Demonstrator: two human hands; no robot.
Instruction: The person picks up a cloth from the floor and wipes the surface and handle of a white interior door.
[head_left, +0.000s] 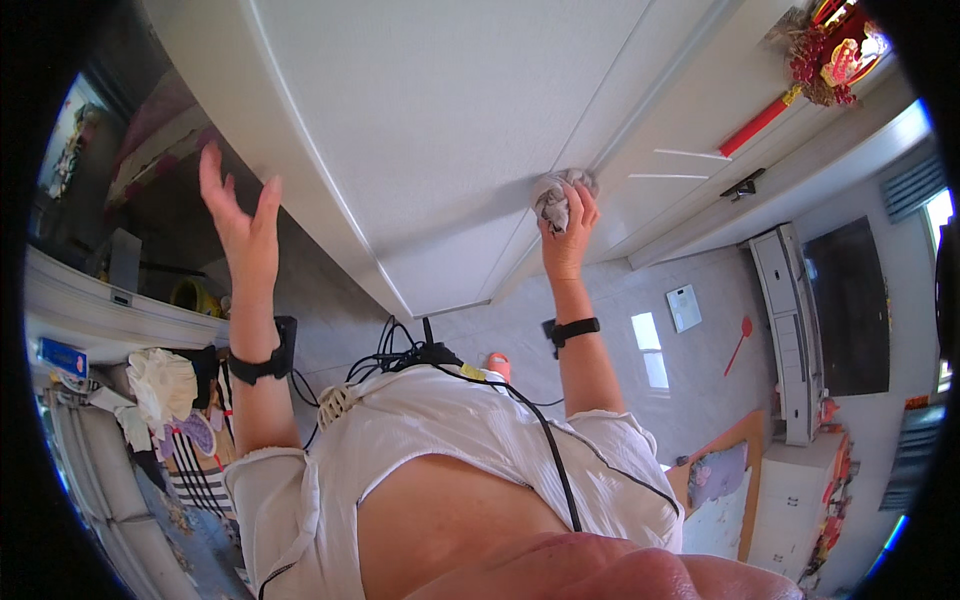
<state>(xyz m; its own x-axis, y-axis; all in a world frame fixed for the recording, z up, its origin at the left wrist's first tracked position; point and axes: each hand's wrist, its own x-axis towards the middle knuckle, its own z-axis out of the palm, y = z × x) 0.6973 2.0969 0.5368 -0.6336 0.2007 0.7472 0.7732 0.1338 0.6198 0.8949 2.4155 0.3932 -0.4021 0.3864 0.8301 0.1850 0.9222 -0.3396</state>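
Observation:
A crumpled grey cloth (553, 196) is bunched in my right hand (571, 225), which holds it against the face of a white panelled door (450, 135). The cloth sits near the moulding groove along the panel's right side. My left hand (241, 214) is raised at the door's left edge, fingers apart and nothing in it. Its thumb overlaps the edge in the picture; I cannot tell whether it touches. Black straps with small devices circle both wrists.
Black cables (409, 352) hang at my waist. Through the gap at left lies a darker room with a bed (154, 142). Clothes (161, 386) are piled on a sofa at lower left. A white scale (683, 308) and a red fly swatter (740, 343) lie on the tiled floor.

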